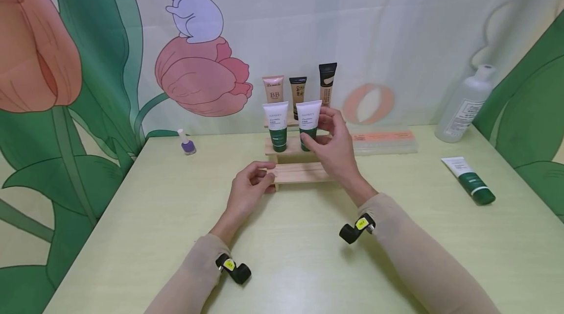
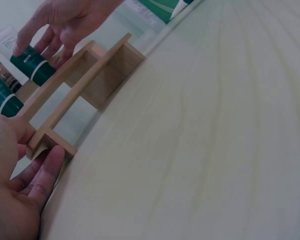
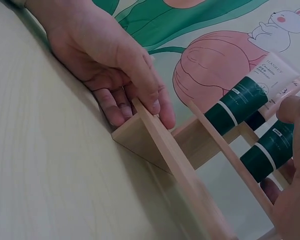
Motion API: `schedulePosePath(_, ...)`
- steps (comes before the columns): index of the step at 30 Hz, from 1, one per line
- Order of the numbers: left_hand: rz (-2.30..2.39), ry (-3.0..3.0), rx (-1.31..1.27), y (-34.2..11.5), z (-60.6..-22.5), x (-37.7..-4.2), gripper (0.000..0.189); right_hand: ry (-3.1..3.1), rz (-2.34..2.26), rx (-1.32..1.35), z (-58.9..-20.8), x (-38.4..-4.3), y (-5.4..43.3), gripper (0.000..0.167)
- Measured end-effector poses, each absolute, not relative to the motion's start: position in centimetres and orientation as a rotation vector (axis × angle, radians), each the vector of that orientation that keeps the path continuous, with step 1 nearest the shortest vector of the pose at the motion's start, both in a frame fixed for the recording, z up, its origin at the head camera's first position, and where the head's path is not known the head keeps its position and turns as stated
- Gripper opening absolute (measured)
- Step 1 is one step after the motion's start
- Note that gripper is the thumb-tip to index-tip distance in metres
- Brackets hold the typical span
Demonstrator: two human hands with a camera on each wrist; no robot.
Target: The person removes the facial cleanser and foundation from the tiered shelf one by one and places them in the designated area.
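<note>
A tiered wooden rack [image 1: 301, 173] stands near the back of the table. My left hand [image 1: 248, 187] grips the left end of its lowest step, thumb on top and fingers beneath, as the left wrist view shows. With thumb and fingers my right hand [image 1: 337, 150] holds a white and green tube [image 1: 309, 115] upright at the middle step. Beside it on that step stands a matching tube [image 1: 278, 125]. Behind, on the top step, are a pink BB tube [image 1: 273, 89], a gold tube with a black cap [image 1: 298, 91] and a taller black-topped tube [image 1: 327, 79].
A purple nail polish bottle [image 1: 188, 144] stands at the back left. Right of the rack lies a clear flat box [image 1: 384, 143] with an orange strip. Further right are a translucent bottle [image 1: 464, 103] and another white and green tube [image 1: 472, 182] lying down. A printed curtain [image 1: 299, 15] hangs behind.
</note>
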State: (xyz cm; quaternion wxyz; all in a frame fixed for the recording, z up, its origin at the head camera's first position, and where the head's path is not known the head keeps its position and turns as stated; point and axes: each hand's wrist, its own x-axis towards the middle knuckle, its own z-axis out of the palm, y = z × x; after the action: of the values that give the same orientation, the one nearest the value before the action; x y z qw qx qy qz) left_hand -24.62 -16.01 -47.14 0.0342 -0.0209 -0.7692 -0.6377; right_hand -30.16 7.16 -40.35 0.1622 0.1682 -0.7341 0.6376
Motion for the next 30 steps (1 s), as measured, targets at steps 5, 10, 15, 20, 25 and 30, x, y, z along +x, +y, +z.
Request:
schedulePosePath(5,-1.958,-2.367,-0.065,-16.0,-47.1,-24.7,0.022,-2.119,1.823,0.47,-40.3,-30.2,7.0,0.069)
schedulePosePath(10,-1.956,-2.363,-0.077,-16.0,-47.1,-24.7,0.022,-2.128,1.809,0.469,-40.3,-30.2,6.8,0.067)
schedulePosePath(15,-1.959,-2.363,-0.079,-16.0,-47.1,-24.7,0.022,-2.141,1.781,0.472,-40.2,-30.1,6.9,0.066)
schedulePosePath(20,-1.96,-2.361,-0.083,-16.0,-47.0,-24.7,0.022,-2.148,1.742,0.466,-40.0,-30.0,7.2,0.065)
schedulePosePath(25,-1.958,-2.366,-0.075,-16.0,-47.1,-24.6,0.022,-2.127,1.711,0.477,-39.6,-29.8,7.8,0.065)
schedulePosePath(30,-1.955,-2.376,-0.062,-16.1,-47.1,-24.6,0.022,-2.101,1.7,0.48,-39.2,-29.8,8.6,0.063)
